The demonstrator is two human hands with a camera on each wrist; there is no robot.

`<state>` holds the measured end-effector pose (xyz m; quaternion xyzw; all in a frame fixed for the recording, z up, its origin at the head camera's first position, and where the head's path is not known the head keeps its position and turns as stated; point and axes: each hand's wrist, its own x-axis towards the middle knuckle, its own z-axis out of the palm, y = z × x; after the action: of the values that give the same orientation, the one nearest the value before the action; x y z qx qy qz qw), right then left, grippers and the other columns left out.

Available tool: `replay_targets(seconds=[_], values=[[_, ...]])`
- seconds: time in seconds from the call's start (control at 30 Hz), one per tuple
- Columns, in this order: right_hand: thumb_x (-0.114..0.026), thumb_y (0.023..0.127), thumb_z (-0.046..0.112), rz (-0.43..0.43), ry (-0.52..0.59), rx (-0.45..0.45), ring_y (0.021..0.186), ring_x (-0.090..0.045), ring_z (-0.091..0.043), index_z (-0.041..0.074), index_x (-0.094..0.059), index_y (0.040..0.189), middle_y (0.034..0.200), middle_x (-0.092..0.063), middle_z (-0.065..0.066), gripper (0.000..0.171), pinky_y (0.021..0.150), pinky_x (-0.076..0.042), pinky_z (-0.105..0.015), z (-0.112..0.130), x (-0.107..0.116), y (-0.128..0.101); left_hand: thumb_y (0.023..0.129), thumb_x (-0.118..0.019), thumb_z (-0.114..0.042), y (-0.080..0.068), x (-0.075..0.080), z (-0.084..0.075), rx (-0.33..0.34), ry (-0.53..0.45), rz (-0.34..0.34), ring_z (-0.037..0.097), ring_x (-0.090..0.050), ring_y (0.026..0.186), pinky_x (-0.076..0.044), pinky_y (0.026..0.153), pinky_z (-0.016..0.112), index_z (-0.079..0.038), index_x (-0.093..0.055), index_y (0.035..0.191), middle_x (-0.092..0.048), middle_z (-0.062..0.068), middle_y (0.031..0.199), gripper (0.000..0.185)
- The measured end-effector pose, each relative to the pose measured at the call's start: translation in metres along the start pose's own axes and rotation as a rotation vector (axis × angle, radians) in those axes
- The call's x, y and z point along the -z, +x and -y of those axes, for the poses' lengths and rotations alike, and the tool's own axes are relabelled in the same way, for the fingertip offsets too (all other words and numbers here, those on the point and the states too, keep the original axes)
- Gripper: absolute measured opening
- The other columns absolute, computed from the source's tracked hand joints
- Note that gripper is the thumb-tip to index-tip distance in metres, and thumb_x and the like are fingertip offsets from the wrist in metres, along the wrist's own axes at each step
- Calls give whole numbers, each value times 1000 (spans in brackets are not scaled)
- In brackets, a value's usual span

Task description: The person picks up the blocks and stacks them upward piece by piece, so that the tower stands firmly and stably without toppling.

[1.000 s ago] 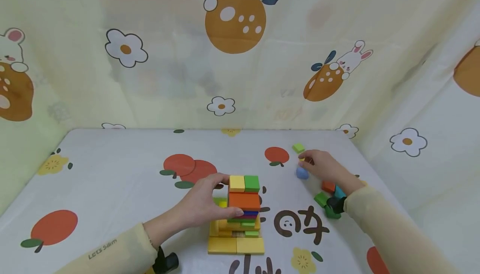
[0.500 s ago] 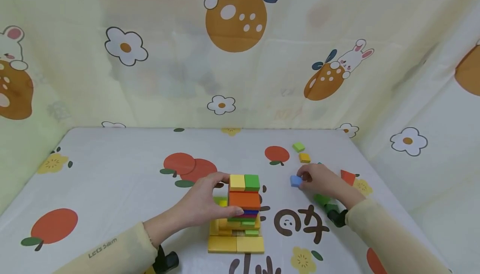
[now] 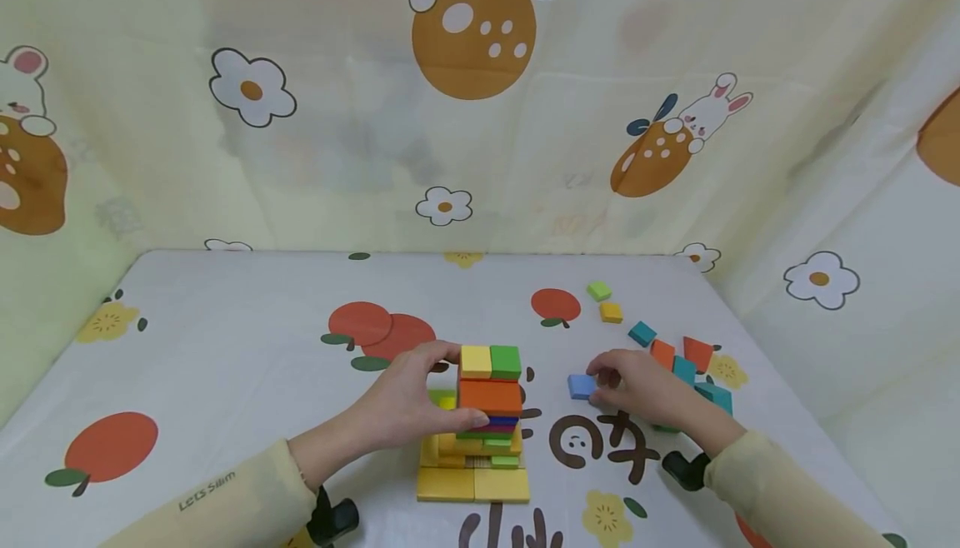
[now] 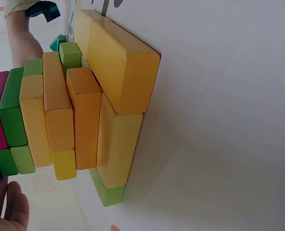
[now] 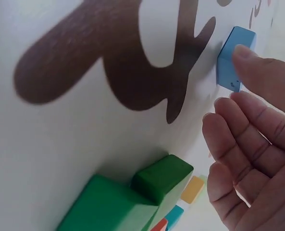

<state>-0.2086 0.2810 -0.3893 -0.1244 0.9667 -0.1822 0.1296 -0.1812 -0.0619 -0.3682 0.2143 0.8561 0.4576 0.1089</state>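
Note:
A stack of coloured blocks (image 3: 489, 415) stands on yellow base blocks (image 3: 472, 485), topped by a yellow block (image 3: 476, 361) and a green block (image 3: 506, 361). My left hand (image 3: 408, 406) grips the stack's upper part from the left, fingers behind and thumb in front. The left wrist view shows the stack (image 4: 84, 110) close up, with my palm (image 4: 7, 207) at the lower edge. Right of the stack, my right hand (image 3: 637, 390) touches a small blue block (image 3: 580, 386) with its fingertips. In the right wrist view that blue block (image 5: 233, 60) lies on the table under one fingertip (image 5: 248, 60); the other fingers are relaxed.
Loose blocks lie at the right: green (image 3: 598, 291), yellow (image 3: 611, 312), teal (image 3: 642, 333), orange (image 3: 662, 353) and a red triangle (image 3: 697, 352). Green blocks (image 5: 132, 202) sit below my right palm. A printed cloth (image 3: 225, 348) covers the table, with curtain walls behind and beside it.
My right hand has come nearer and leftward from the loose blocks, bringing the blue block along toward the stack. The left hand has stayed on the stack.

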Motion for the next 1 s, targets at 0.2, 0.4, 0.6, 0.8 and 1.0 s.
replay_targets(seconds=[0.2,0.4,0.6,0.8,1.0], values=[[-83,86,21,-7,-18,-9,85,-58,-12,7,-73,112,93,-68,3,30,78,-56,-30,-3,-2,1,78,-89,-38,-1,1,-1,-7,3,-1,31,-58,126,-54,101,52,-11,-62,129,-66,3,125,63],[-81,88,21,-50,-3,-6,89,-60,-14,8,-73,112,96,-70,2,29,80,-58,-34,2,0,-2,78,-89,-38,0,1,1,-7,1,1,31,-59,125,-55,101,52,-10,-62,129,-66,4,125,64],[-83,86,19,-325,-63,208,88,-62,-13,11,-73,109,97,-71,4,26,74,-53,-30,43,28,-22,79,-88,-39,1,1,2,-7,9,3,30,-58,126,-55,101,51,-11,-61,131,-66,2,126,65],[-86,82,16,-470,-99,447,87,-60,-7,15,-72,110,97,-70,7,31,73,-55,-26,106,35,-49,79,-88,-37,0,3,-1,-19,13,-1,31,-58,126,-54,101,52,-11,-62,130,-66,3,125,64],[-88,81,27,-481,-221,527,84,-61,-5,14,-72,106,94,-70,6,33,74,-57,-24,141,14,-52,79,-88,-35,0,2,1,-20,-6,8,32,-57,126,-54,101,53,-10,-61,130,-66,4,126,63]])
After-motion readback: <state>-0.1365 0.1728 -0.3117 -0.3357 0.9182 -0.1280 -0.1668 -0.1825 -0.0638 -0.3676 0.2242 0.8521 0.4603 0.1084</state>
